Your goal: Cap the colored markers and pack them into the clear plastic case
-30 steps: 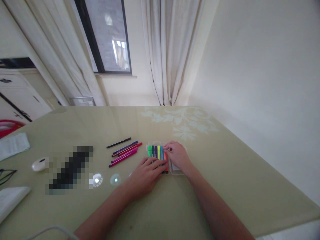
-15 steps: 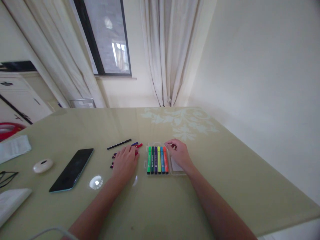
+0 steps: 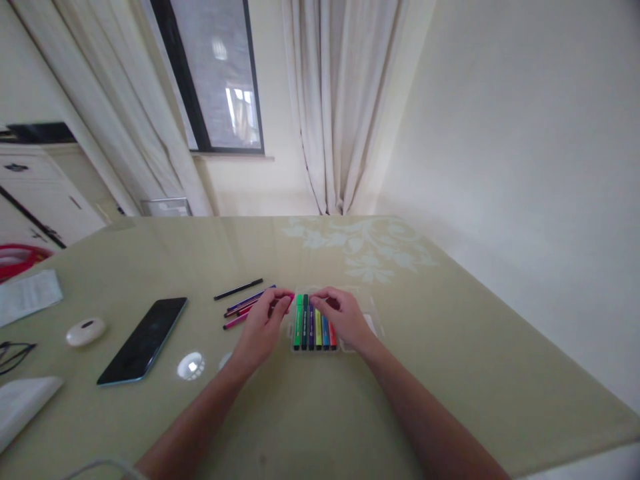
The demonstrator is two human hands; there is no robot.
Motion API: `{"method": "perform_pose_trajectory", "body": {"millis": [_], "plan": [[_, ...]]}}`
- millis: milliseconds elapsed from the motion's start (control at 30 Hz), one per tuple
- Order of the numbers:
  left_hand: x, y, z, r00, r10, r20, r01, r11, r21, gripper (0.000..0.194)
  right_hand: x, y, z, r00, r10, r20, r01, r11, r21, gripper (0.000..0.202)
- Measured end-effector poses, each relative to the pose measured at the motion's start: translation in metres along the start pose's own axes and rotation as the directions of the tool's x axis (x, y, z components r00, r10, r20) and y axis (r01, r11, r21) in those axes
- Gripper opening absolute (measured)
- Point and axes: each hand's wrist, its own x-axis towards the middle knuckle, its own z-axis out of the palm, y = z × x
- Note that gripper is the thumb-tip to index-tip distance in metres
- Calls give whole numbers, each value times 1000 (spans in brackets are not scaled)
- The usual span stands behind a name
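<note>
A clear plastic case [image 3: 377, 319] lies open on the table, with several markers in its left half, among them a bright green marker [image 3: 299, 323] and a yellow marker [image 3: 319, 332]. At the case's upper left, my left hand [image 3: 265, 323] pinches a pink marker [image 3: 291, 297]. My right hand [image 3: 344, 317] is over the right-hand markers, its fingers pinched near their caps; anything between them is too small to make out. Left of the case lie several loose pens, including a black pen [image 3: 239, 289] and a magenta pen [image 3: 235, 323].
On the green table [image 3: 310, 413] a black phone [image 3: 144, 341] lies to the left. Beyond it are a white oval object [image 3: 86, 331], a folded paper [image 3: 31, 295], thin dark cords [image 3: 15, 357] and a white object [image 3: 25, 407] at the edge.
My left hand has lifted off the loose pens and moved right to the case, now with a pink marker. My right hand has shifted left over the markers.
</note>
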Motion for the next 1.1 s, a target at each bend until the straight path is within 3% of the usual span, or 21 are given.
{"method": "perform_pose_trajectory", "body": {"millis": [167, 333, 600, 767, 967, 1033, 1100], "plan": [[-8, 11, 10, 992, -122, 14, 120, 933, -339, 35, -10, -7, 22, 978, 33, 206, -91, 955, 283, 39], [-12, 8, 14, 972, -232, 39, 208, 768, -606, 37, -15, -13, 27, 962, 71, 263, -171, 909, 380, 47], [-6, 20, 12, 950, -307, -49, 170, 645, -745, 34, -18, -15, 28, 956, 58, 289, -183, 885, 428, 49], [-9, 21, 13, 953, -304, 2, 190, 590, -784, 34, -19, -18, 29, 964, 30, 265, -141, 901, 409, 48], [-9, 16, 15, 974, -225, -25, 138, 678, -722, 29, -18, -18, 25, 957, 29, 290, -164, 877, 452, 49], [-8, 14, 13, 983, -182, -34, 125, 787, -604, 27, -16, -18, 18, 954, 44, 295, -189, 855, 482, 52], [-8, 12, 11, 995, -95, -31, 78, 931, -357, 26, -10, -18, 7, 964, 71, 256, -196, 843, 501, 55]]}}
